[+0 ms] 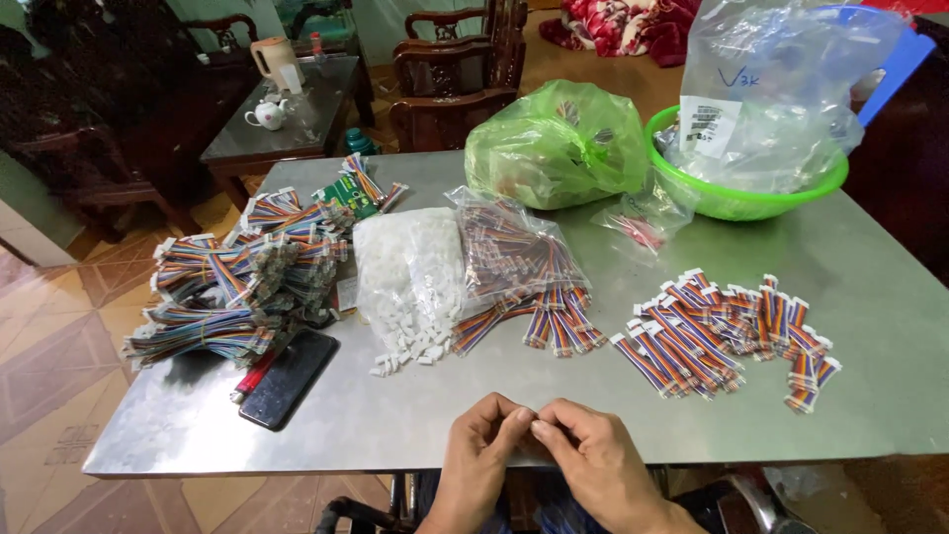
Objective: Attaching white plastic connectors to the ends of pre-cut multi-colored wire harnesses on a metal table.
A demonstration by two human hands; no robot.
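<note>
Pinching: left hand (481,441) and right hand (583,453) meet fingertip to fingertip at the near edge of the desk (870,277), both clenched on something very small between them; it is too small to tell what, perhaps a connector piece
Hands' place: just over the near edge, middle of it, close to the body so the tiny piece sits right under the eyes
White connectors (410,287): a clear bag of small white plastic housings, spilling open toward the near edge, within easy reach of the hands
Bagged wires (519,267): a clear bag of short rainbow ribbon wires just right of the white connectors, its mouth open toward the hands
Loose wire pile (722,336): short rainbow wires with white ends, spread flat toward the right edge, apart from the bags
Bundled wires (237,287): longer rainbow bundles stacked at the left edge, well apart from the hands
Phone (289,378): dark, lying flat near the left near corner, a red pen (255,376) touching its side
Green bag (554,148): knotted, at the far edge
Green basin (741,193): at the far right corner, holding a big clear bag (781,89)
</note>
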